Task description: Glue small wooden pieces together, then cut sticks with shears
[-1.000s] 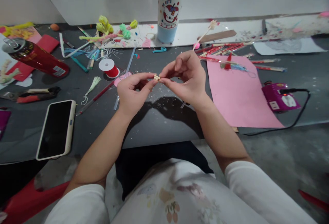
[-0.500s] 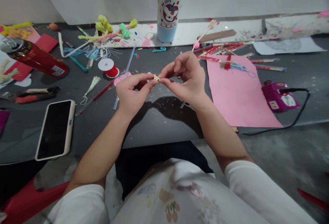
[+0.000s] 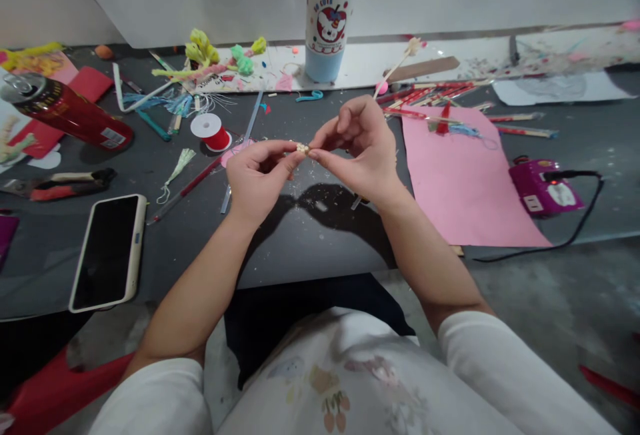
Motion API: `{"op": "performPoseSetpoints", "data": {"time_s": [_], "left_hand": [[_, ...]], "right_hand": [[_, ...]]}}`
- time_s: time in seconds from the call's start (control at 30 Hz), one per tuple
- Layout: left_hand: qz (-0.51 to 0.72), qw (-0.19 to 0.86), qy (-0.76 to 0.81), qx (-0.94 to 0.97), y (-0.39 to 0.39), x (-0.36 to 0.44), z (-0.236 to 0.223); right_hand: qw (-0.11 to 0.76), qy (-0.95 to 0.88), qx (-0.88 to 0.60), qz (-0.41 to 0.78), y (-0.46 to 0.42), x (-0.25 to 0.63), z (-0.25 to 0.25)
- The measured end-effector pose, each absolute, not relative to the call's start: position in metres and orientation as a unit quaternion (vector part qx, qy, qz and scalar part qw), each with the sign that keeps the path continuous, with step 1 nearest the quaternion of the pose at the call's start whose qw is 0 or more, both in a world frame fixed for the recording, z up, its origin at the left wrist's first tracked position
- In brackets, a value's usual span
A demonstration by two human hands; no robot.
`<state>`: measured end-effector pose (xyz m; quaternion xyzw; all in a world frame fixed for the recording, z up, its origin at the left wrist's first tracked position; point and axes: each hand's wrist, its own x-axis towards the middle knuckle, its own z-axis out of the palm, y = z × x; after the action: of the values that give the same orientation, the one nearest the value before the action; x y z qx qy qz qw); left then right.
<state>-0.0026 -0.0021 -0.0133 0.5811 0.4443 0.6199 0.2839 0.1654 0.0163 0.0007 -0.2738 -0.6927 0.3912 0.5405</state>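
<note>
A small cream, bumpy piece, like a cluster of tiny beads, is pinched over the dark table between both hands. My left hand grips its left side with thumb and forefinger. From the other side, the thumb and forefinger of my right hand close on its right end; the other fingers are curled. Just beyond the left hand stand a spool of red thread and a pale green tassel. Behind the right hand a thin stick with a cream tip points up; its lower end is hidden.
A tall bottle stands at the back. To the left are a red can, pliers and a phone. On the right lie a pink sheet, several wrapped sticks and a purple box with a black cable.
The fingertips have shifted slightly around the cream piece, and it sits a touch further left. Both hands otherwise stay in place, and the things on the table have not moved.
</note>
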Motion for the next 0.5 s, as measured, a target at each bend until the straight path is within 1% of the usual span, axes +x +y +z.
{"op": "performPoseSetpoints", "data": {"time_s": [0.23,0.5], "left_hand": [[0.621,0.313,0.447,0.563,-0.0001,-0.0029,-0.0159],[0.630,0.290,0.426,0.581,-0.0012,-0.0034,-0.0161]], "right_hand": [[0.538,-0.677,-0.269,0.424,0.0201,0.1632,-0.0028],[0.538,-0.656,-0.269,0.456,0.0200,0.1603,-0.0025]]}}
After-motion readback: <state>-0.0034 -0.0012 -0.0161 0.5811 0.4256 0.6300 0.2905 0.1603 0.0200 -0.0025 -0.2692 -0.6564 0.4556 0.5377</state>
